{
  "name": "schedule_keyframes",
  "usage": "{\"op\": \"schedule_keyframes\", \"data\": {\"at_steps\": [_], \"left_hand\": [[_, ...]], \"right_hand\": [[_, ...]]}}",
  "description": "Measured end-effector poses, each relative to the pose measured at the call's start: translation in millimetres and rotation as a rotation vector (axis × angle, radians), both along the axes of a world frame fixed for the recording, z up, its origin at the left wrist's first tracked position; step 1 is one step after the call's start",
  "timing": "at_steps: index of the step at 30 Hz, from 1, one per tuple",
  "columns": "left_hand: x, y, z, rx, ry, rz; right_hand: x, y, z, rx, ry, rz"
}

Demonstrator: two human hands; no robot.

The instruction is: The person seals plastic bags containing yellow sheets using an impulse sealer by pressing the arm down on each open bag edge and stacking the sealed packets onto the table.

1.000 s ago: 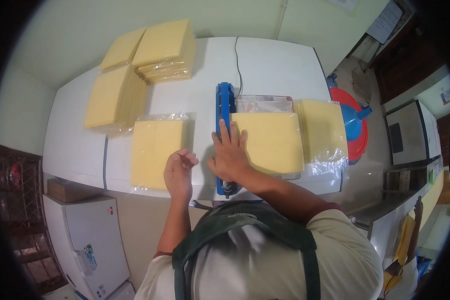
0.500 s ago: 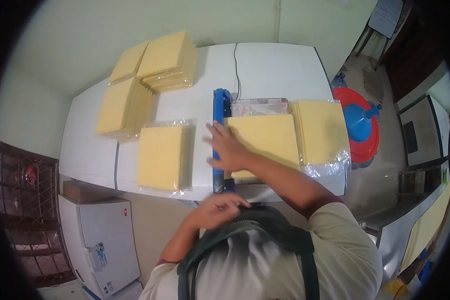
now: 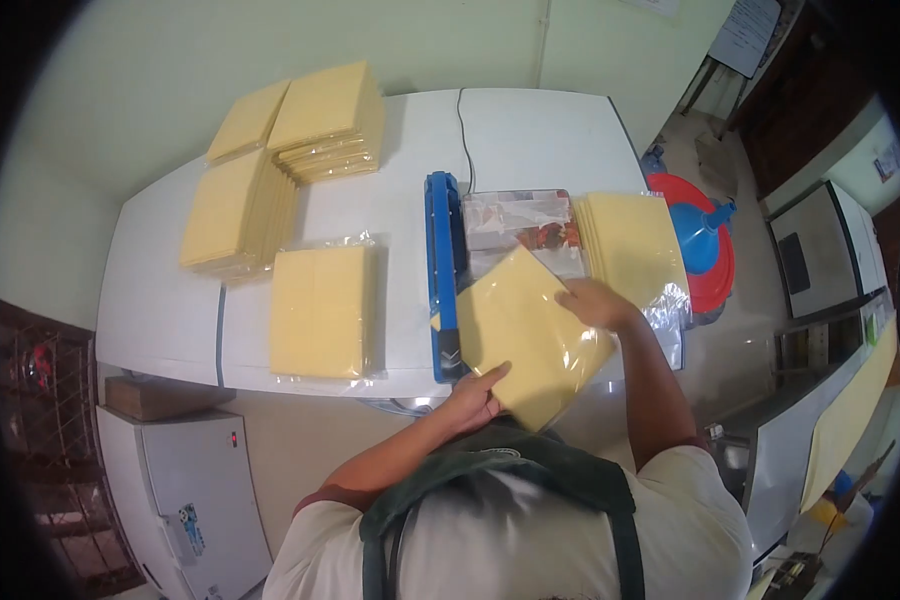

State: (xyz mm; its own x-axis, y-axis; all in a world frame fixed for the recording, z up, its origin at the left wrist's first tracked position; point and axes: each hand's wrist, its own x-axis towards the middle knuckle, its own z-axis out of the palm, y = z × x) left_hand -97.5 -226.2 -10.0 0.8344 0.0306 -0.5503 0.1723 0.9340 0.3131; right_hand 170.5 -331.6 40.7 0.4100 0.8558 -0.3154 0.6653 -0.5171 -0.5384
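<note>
A yellow packet in clear plastic is tilted between my hands, over the table's front edge. My left hand grips its lower left side, thumb on top. My right hand grips its upper right side. The long blue sealer lies just left of the packet, partly touched or overlapped by its corner. Behind the packet a patterned box shows. To the right lies a stack of yellow packets; to the left is another stack.
Taller stacks of yellow packets stand at the back left of the white table. A dark cable runs from the sealer to the back edge. A red basin with a blue funnel is beyond the right edge.
The packet has been lifted from the patterned box, turned and drawn toward me. My right hand has left the sealer and gripped the packet; my left hand has come in from the left and gripped it too.
</note>
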Motion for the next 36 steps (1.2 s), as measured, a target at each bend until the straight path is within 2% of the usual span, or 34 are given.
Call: {"op": "schedule_keyframes", "data": {"at_steps": [1, 2, 4, 6, 7, 8, 10, 12, 14, 15, 17, 18, 20, 21, 22, 24, 25, 26, 27, 28, 29, 31, 33, 35, 36], "left_hand": [[-9, 5, 10, 0.039, 0.020, 0.011], [-21, 13, 11, 0.042, 0.013, 0.006], [-53, 30, 12, 0.484, -0.172, -0.009], [-92, 63, 24, 0.486, -0.158, 0.021], [-113, 85, 37, 0.566, -0.116, 0.010], [-134, 108, 45, 0.647, -0.075, -0.004], [-172, 159, 52, 0.883, -0.022, 0.001], [-197, 211, 55, 1.324, 0.283, -0.019], [-206, 271, 51, 1.400, 0.231, -0.027], [-203, 283, 55, 1.408, 0.228, -0.031], [-194, 302, 62, 1.248, 0.021, 0.213], [-194, 308, 62, 1.254, 0.012, 0.208], [-192, 318, 49, 1.947, 0.513, -0.245], [-196, 321, 14, 2.161, 0.643, -0.191], [-197, 322, -4, 2.169, 0.633, -0.186], [-192, 322, -23, 2.047, 0.283, 0.156], [-192, 310, -6, 1.941, 0.377, 0.099], [-194, 302, 6, 1.939, 0.364, 0.092], [-194, 298, 15, 1.847, 0.508, 0.023], [-190, 296, 16, 1.754, 0.634, -0.050], [-192, 300, 4, 1.851, 0.581, -0.013], [-198, 306, -13, 1.944, 0.515, 0.024], [-197, 307, -15, 1.950, 0.487, 0.066], [-193, 306, -17, 1.894, 0.480, 0.134], [-193, 307, -17, 1.839, 0.495, 0.153]], "right_hand": [[-20, -9, 11, 0.204, 0.242, 0.001], [-39, -14, 14, 0.207, 0.235, -0.003], [-78, -13, 19, 0.313, 0.956, -0.293], [-123, 2, 38, 0.274, 0.916, -0.279], [-146, 14, 43, 0.249, 0.867, -0.275], [-169, 27, 25, 0.249, 0.873, -0.270], [-214, 60, -21, 0.469, 1.254, -0.276], [-255, 113, -14, 0.605, 1.133, -0.303], [-265, 167, -21, 0.655, 0.895, -0.212], [-269, 191, -20, 0.664, 0.895, -0.214], [-270, 227, -17, 0.582, 0.741, -0.398], [-271, 232, -21, 0.592, 0.737, -0.403], [-271, 242, -33, 0.269, 0.356, -0.435], [-274, 244, -44, 0.279, 0.350, -0.440], [-282, 241, -58, 0.372, 0.246, -0.468], [-289, 235, -67, 0.466, 0.132, -0.509], [-291, 232, -64, 0.485, 0.071, -0.498], [-295, 226, -62, 0.502, 0.010, -0.487], [-299, 214, -40, 0.503, -0.054, -0.434], [-305, 197, -28, 0.446, 0.032, -0.303], [-306, 179, -14, 0.384, 0.116, -0.182], [-294, 127, 42, 0.365, 0.625, 0.158], [-260, 72, 89, 0.488, 0.767, 0.301], [-203, 24, 68, 1.145, 1.086, 0.031], [-164, -3, 46, 1.175, 0.773, -0.409]]}}
